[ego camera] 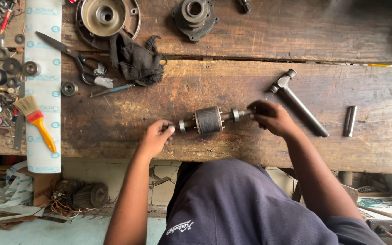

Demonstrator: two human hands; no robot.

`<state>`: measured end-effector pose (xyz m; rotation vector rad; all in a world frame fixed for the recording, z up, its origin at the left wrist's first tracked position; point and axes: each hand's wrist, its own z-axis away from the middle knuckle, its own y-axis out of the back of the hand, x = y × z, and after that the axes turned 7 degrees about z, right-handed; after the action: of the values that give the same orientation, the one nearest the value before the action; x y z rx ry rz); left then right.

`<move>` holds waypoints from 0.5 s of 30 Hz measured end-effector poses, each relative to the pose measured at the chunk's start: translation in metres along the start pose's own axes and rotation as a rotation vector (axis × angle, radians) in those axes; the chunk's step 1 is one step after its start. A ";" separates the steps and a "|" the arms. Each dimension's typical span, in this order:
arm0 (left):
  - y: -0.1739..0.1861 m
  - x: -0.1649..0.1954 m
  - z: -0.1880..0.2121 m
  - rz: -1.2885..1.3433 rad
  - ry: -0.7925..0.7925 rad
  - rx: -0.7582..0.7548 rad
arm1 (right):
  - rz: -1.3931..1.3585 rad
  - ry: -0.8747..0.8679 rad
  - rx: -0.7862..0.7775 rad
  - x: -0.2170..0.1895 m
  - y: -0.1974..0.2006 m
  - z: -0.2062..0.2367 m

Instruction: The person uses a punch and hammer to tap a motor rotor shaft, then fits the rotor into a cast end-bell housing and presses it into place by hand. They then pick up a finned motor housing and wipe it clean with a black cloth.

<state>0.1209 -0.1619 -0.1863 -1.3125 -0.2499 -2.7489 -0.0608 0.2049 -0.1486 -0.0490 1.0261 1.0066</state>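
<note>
Motor rotor [208, 120] lies near bench [232, 86] front edge, bare wood behind. Left hand [156, 136] fingers pinch shaft end; right hand [273, 118] fingers clamp other end.

Hammer [298, 104], scissors [69, 54], black rag [134, 59], paintbrush [35, 120], metal sleeve [350, 121] on wooden bench [250, 45].

Both forearms are bare to the elbow, with no sleeves, watch or gloves showing, and the left hand [156, 136] and right hand [273, 118] are uncovered too. The person wears dark navy trousers (or perhaps shorts, since the hem lies out of view) with a small white cursive marking near the lower edge.
</note>
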 end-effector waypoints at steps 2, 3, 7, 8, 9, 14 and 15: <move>-0.002 0.006 0.015 -0.205 0.085 -0.018 | -0.133 0.046 0.039 -0.001 -0.003 -0.011; -0.006 0.008 0.023 -0.302 0.112 -0.033 | -0.225 0.081 0.066 -0.003 -0.005 -0.018; -0.031 0.006 0.049 -0.487 0.120 -0.073 | -0.443 0.174 0.096 -0.017 -0.010 -0.048; -0.038 0.003 0.055 -0.460 0.085 -0.081 | -0.423 0.186 0.084 -0.021 -0.011 -0.054; -0.046 0.000 0.059 -0.433 0.050 -0.088 | -0.401 0.197 0.071 -0.024 -0.012 -0.059; -0.059 -0.009 0.069 -0.321 0.097 -0.103 | -0.292 0.224 0.032 -0.029 -0.020 -0.065; -0.057 -0.007 0.069 -0.324 0.117 -0.105 | -0.272 0.230 0.030 -0.029 -0.022 -0.065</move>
<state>0.1694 -0.0936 -0.1550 -1.2225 -0.3413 -3.1361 -0.0936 0.1427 -0.1726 -0.2779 1.2075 0.7484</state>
